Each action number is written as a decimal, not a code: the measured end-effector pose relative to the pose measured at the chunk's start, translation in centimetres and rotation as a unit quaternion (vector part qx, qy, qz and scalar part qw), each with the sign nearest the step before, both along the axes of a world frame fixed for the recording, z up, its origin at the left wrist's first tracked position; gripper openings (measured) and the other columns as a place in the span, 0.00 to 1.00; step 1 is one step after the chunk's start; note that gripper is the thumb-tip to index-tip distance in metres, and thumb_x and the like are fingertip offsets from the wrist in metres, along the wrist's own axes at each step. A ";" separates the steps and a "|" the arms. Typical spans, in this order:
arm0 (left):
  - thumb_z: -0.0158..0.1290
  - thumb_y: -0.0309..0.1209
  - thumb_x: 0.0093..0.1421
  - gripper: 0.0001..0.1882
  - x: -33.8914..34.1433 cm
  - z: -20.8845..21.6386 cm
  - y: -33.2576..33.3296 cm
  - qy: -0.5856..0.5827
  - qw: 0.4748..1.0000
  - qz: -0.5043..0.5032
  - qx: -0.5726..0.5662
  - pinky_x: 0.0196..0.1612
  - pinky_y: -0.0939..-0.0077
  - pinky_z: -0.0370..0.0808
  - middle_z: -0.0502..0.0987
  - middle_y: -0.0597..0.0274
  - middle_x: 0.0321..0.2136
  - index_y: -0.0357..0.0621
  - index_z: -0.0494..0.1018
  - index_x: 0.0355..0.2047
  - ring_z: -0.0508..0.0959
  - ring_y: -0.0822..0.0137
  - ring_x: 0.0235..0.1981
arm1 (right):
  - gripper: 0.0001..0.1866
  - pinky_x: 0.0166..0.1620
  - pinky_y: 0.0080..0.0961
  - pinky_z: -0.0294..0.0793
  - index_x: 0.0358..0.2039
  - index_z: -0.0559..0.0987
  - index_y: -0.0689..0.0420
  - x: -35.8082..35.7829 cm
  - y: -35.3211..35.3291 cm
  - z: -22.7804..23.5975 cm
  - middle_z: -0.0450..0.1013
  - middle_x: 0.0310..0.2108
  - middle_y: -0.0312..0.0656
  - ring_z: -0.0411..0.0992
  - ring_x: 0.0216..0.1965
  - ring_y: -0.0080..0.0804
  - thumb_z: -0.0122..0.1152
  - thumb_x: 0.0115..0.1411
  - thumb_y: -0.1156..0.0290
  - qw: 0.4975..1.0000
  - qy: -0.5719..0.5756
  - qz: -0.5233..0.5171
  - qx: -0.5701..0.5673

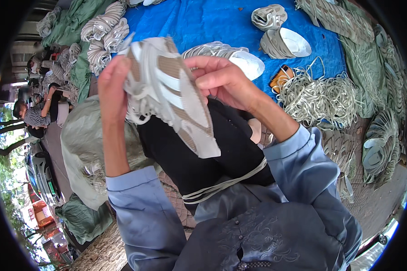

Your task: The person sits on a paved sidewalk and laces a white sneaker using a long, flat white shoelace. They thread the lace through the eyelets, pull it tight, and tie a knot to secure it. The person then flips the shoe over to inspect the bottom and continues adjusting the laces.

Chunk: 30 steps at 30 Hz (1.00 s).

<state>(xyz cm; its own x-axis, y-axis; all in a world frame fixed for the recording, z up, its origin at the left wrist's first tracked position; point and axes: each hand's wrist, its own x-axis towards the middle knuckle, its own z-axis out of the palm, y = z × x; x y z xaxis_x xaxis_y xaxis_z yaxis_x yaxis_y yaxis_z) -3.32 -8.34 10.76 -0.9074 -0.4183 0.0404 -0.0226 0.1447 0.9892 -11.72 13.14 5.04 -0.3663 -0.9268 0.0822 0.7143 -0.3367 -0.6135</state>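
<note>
A beige and white shoe upper (178, 97) with tan mesh panels is held up above my lap, its toe or heel end tilted down toward me. My left hand (113, 83) is closed round its left edge, with part of the fingers hidden behind it. At the right edge, my right hand (224, 81) pinches the upper between bent fingers and thumb. White shoelace (142, 101) loops hang from the upper's left side. A few loose laces (224, 184) lie across my dark-clothed lap.
A blue tarp (167, 20) ahead bears nested stacks of uppers (285, 44), a tangled heap of laces (321, 97) and an orange-brown object (281, 77). More uppers (380, 142) are stacked at right. A pale sack (83, 140) stands at left; another person (36, 115) sits beyond it.
</note>
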 end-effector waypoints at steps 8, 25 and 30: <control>0.44 0.35 0.57 0.16 5.4 2.1 -7.5 0.157 0.972 0.050 0.168 0.36 0.74 0.73 0.73 0.56 0.35 0.36 0.66 0.42 0.74 0.69 0.35 | 0.27 0.42 0.22 0.65 0.43 0.71 0.58 -1.8 1.1 -7.6 0.71 0.34 0.39 0.67 0.37 0.26 0.60 0.36 0.78 0.953 0.205 -0.016 0.221; 0.39 0.39 0.60 0.19 7.2 11.2 -4.2 0.313 0.887 -0.136 0.311 0.42 0.72 0.71 0.73 0.55 0.37 0.35 0.66 0.41 0.74 0.65 0.36 | 0.13 0.42 0.40 0.62 0.34 0.75 0.54 0.6 -12.2 -10.5 0.71 0.37 0.44 0.69 0.40 0.41 0.49 0.47 0.67 0.405 0.760 0.038 0.506; 0.39 0.38 0.60 0.17 9.3 10.7 -3.5 0.341 0.898 -0.015 0.279 0.39 0.74 0.72 0.73 0.56 0.34 0.35 0.67 0.38 0.75 0.67 0.34 | 0.12 0.43 0.46 0.64 0.31 0.75 0.56 4.4 -11.3 -6.3 0.71 0.36 0.47 0.69 0.40 0.44 0.49 0.46 0.68 0.543 0.717 -0.062 0.432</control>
